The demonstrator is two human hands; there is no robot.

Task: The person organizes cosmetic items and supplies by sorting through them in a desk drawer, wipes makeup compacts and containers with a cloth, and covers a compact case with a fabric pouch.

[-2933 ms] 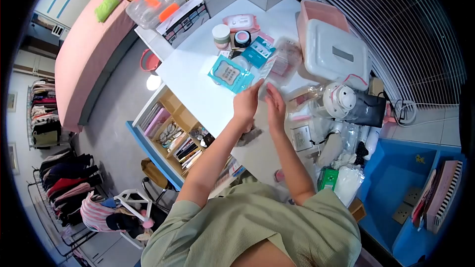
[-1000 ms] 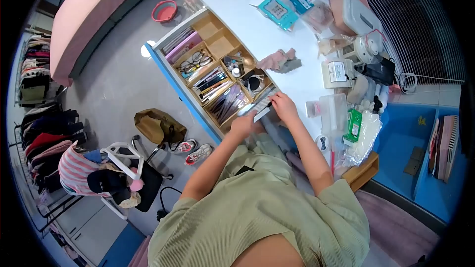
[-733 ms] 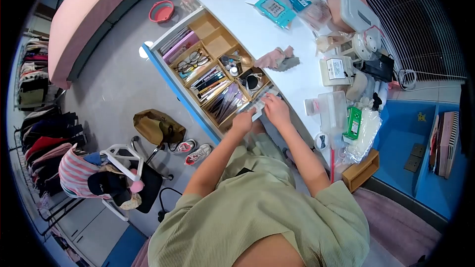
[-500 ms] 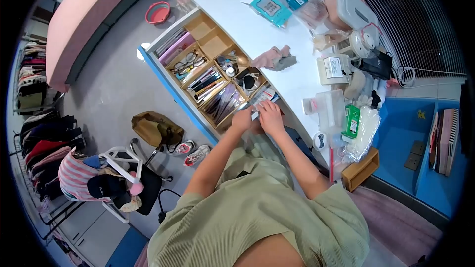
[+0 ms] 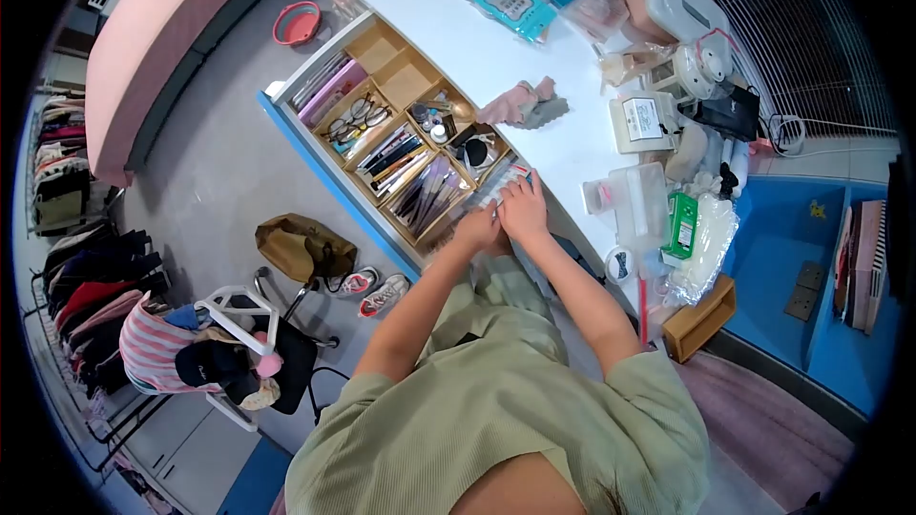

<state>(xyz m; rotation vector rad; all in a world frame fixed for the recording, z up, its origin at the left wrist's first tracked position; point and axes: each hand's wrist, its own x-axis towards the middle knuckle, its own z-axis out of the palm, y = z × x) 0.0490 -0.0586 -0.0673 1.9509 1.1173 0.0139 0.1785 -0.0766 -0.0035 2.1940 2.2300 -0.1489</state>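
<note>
In the head view, the left hand [image 5: 477,228] and right hand [image 5: 522,211] curl close together; I can't tell what they hold. The open drawer [image 5: 336,191] sits at ten o'clock from them, the pink cloth [image 5: 513,106] at twelve.

This looks like a room in a home, maybe a bedroom. On the left side of the frame, lots of clothes [image 5: 91,272] hang on racks. A long, curved pink thing [image 5: 162,29] fills the upper left. At the lower left, a white and black chair [image 5: 286,362] has a stripy cloth [image 5: 157,348] and a dark cap [image 5: 210,362] on it. Shoes [image 5: 385,296] and a brown bag [image 5: 303,246] sit on the floor. In the middle, a pulled-out drawer [image 5: 386,43] holds glasses [image 5: 361,118] and pens or brushes. Window blinds [image 5: 811,48] are at the upper right.
</note>
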